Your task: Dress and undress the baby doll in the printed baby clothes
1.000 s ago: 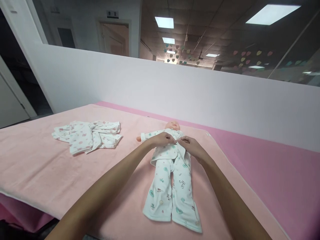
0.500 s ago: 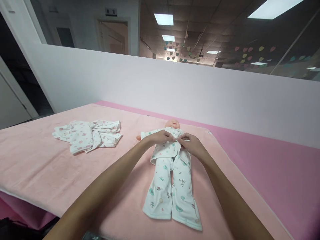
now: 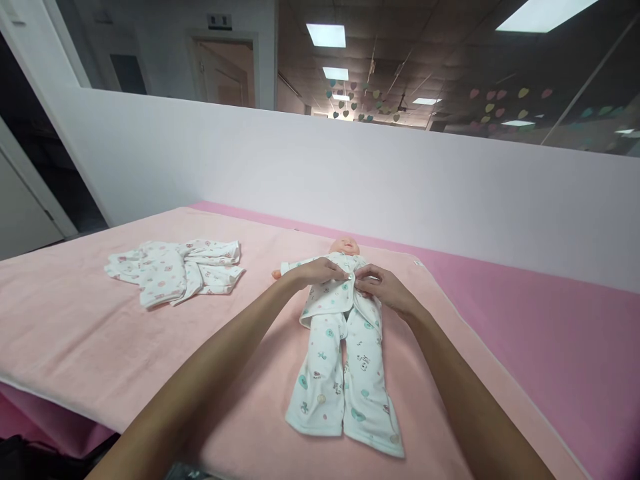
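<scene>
A baby doll (image 3: pixel 346 246) lies on its back, its head toward the wall. It wears a white patterned jacket (image 3: pixel 326 301) and matching trousers (image 3: pixel 327 373). My left hand (image 3: pixel 323 272) rests on the chest, thumb and fingers pinched on the jacket's front edge beside a small button. My right hand (image 3: pixel 383 287) is closed on the other front edge, a little to the right, its fingertips partly hidden in the cloth. Below the hands the two jacket fronts part over the trouser waist. One doll hand (image 3: pixel 277 274) sticks out of its sleeve at the left.
Another white printed baby garment (image 3: pixel 173 270) lies to the left on the pink blanket (image 3: pixel 100 347). Behind the table stands a low white wall (image 3: pixel 310 170) with glass above. A pink surface (image 3: pixel 540 333) shows at the right.
The fingertips of my two hands were together at the jacket's front edge. Now they are slightly apart, and a small button shows between them.
</scene>
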The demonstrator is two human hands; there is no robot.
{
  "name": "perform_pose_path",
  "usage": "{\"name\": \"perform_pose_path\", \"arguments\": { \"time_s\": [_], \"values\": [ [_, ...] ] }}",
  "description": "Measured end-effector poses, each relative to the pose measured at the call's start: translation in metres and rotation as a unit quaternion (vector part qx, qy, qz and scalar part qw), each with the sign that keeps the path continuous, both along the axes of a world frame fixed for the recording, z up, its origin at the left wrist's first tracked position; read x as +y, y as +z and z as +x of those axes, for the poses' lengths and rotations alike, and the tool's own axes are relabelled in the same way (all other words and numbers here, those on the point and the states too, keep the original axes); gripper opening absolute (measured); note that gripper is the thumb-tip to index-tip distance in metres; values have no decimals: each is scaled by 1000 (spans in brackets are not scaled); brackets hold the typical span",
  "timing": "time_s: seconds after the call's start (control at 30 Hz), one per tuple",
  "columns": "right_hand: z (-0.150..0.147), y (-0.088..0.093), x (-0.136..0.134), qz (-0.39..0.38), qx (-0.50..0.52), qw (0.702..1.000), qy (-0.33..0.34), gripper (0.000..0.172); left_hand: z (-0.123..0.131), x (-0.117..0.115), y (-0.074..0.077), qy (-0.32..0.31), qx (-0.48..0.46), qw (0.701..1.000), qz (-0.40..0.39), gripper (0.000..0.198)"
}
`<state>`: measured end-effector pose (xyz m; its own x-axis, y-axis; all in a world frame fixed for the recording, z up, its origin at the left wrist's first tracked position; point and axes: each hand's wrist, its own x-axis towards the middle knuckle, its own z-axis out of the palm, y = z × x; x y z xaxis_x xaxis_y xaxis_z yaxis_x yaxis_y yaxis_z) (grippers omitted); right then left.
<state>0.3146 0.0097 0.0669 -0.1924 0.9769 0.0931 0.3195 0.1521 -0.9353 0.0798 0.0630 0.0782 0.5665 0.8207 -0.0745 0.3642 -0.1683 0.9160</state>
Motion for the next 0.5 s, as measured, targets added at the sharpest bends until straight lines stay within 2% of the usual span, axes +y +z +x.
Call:
{"name": "perform_pose_path", "arguments": {
  "time_s": [0.23,0.5],
  "values": [
    [-3,-10,4,-9,3,999,-44,41,2,2,-5,0,1,1000,16,36],
    [-10,-14,1,90,-60,991,-76,38,6,0,-7,21,18,999,36,24]
  ]
}}
